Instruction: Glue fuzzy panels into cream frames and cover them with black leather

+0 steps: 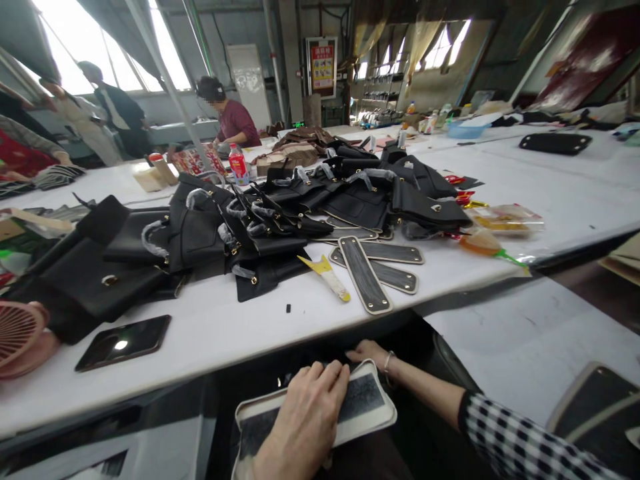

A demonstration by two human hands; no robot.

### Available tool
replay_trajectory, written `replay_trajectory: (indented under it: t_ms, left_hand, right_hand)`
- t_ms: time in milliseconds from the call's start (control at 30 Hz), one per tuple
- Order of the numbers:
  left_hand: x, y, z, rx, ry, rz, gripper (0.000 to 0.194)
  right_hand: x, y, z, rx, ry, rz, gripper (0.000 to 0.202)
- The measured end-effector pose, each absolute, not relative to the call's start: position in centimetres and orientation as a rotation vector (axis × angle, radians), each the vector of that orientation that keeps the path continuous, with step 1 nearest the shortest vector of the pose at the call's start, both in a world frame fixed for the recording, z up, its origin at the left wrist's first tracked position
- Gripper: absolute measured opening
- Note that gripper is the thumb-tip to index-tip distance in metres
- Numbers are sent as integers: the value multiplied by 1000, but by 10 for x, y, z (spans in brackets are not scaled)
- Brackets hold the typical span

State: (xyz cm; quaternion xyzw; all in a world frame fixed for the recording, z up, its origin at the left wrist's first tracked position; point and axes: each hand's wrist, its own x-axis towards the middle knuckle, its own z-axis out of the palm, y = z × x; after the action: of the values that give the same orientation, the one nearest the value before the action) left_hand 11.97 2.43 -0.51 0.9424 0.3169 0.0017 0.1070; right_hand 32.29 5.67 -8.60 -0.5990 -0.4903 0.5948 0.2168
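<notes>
My left hand (313, 410) is wrapped over a long bag panel (363, 400) with a dark middle and a pale raised rim. It lies low in front of me, below the table's near edge, and its left part is partly covered by my hand. Just beyond the panel's far rim is my right hand (371, 353), with a bracelet at the wrist. Its fingers are curled and point left; whatever they hold is hidden in the dark gap. On the table ahead lie several similar dark strips with pale edges and studs (365, 273).
Black handbag pieces (300, 207) with wrapped handles are heaped on the white table (215, 340). Near them lie a yellow-tipped tool (325, 275), a phone (125, 343) and a pink fan (23, 340). A person in maroon (240, 123) works across the table; other people stand at left.
</notes>
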Motion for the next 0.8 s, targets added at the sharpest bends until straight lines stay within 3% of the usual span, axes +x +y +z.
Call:
replay_trajectory:
  t_ms: [167, 367, 633, 800]
  left_hand:
    - [121, 26, -2, 2766, 925, -2, 48]
    - [121, 26, 0, 2720, 936, 11, 41]
    - [123, 26, 6, 2625, 946, 45, 41]
    - [108, 46, 18, 2234, 913, 271, 43]
  right_hand:
    - [343, 67, -60, -1549, -1688, 1619, 39]
    - [343, 66, -20, -1314, -1945, 1649, 27]
    - [339, 66, -15, -1273, -2073, 1800, 34]
    - [337, 76, -4, -1263, -2249, 1863, 35]
